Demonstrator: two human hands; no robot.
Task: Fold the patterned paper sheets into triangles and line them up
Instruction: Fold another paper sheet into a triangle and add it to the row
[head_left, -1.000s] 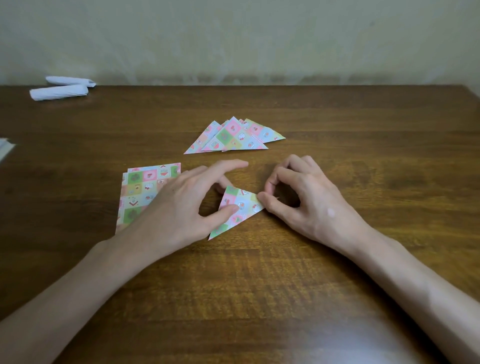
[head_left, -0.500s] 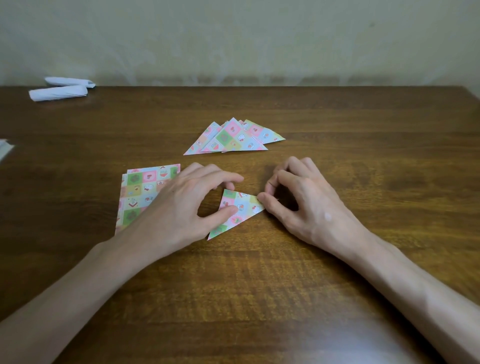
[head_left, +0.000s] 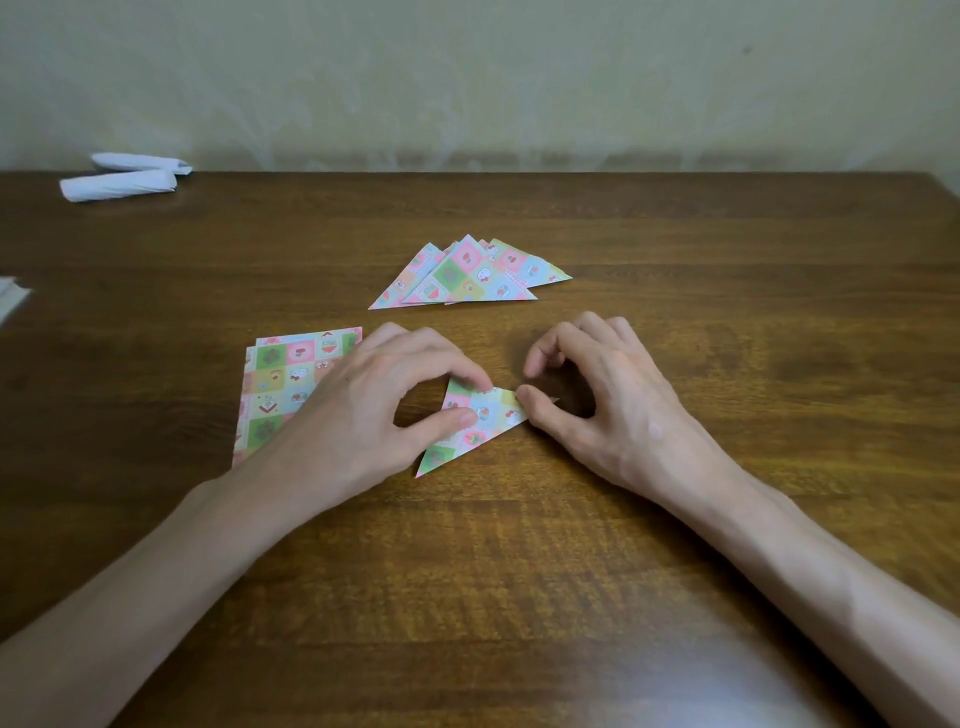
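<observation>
Left index finger has curled in since a second ago: it was sticking out past the paper, and now its tip sits on the top edge of the folded triangle (head_left: 483, 415), while the right hand has barely budged. So right now our left hand (head_left: 363, 410) pinches down on the triangle with thumb and index, the other fingers bent loosely behind. Our right hand (head_left: 613, 405) has its thumb tip pinning the right-hand corner, with the rest of the fingers curled up above it; we honestly can't tell if that index finger touches the paper. The triangle lies flat on the desk (head_left: 519, 571) right between both hands. Its long edge runs on a diagonal from near-left to far-right, and the sharp tip nearest us points down and left. Just left of it, partly under our left hand, is the stack of flat sheets (head_left: 280, 384), still unfolded squares with the checkered print facing up. Further back, near the middle of the desk, the pile of finished triangles (head_left: 467, 275) is fanned out and overlapping, peaks pointing away from us. Way over at the far left corner there are two white paper rolls (head_left: 119, 184) lying side by side.
</observation>
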